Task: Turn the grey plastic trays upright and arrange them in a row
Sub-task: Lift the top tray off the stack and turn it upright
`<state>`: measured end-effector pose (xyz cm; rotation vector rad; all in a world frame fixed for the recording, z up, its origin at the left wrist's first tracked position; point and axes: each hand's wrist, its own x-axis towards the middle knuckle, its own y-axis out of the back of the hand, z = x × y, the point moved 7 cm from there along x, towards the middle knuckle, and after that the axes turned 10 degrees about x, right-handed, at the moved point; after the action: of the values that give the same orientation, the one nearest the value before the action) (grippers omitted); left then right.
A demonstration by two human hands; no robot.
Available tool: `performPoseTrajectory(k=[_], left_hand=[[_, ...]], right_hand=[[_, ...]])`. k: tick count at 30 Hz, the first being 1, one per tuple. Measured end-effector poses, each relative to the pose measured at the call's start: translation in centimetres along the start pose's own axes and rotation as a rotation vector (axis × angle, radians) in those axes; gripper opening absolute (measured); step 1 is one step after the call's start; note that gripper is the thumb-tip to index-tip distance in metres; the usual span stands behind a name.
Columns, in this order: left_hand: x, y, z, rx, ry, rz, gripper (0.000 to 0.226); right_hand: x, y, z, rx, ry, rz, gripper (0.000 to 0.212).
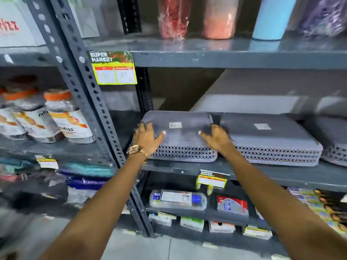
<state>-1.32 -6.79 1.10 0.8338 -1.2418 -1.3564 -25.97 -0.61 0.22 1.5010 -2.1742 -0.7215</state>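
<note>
Under the spread fingers of both hands, the leftmost grey perforated plastic tray [178, 136] lies bottom-up on the dark metal shelf [187, 168]. The left hand [148, 137] and right hand [216, 136] press its two ends, not yet clasped around it. Beyond the right fingers, a stack of grey trays [272, 143] and another at the edge [334, 143] also lie inverted; seemingly nothing is turned yet.
</note>
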Motion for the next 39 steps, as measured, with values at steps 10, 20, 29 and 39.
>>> performPoseTrajectory(k=[10, 20, 29, 39], left_hand=[[6.2, -2.9, -2.6, -0.160, 0.271, -0.164, 0.093], [5.8, -0.7, -3.5, -0.417, 0.358, 0.163, 0.101], [6.1, 1.8, -3.9, -1.028, 0.357, 0.339, 0.083], [4.7, -2.2, -6.0, -1.071, 0.569, 0.027, 0.041]], right_hand=[[3.4, -1.0, 1.1, 0.302, -0.312, 0.043, 0.053], [2.7, 0.5, -0.2, 0.662, -0.181, 0.336, 0.058], [3.0, 2.5, 0.9, 1.063, -0.211, 0.377, 0.109], [2.1, 2.5, 2.9, 0.779, -0.424, 0.254, 0.070]])
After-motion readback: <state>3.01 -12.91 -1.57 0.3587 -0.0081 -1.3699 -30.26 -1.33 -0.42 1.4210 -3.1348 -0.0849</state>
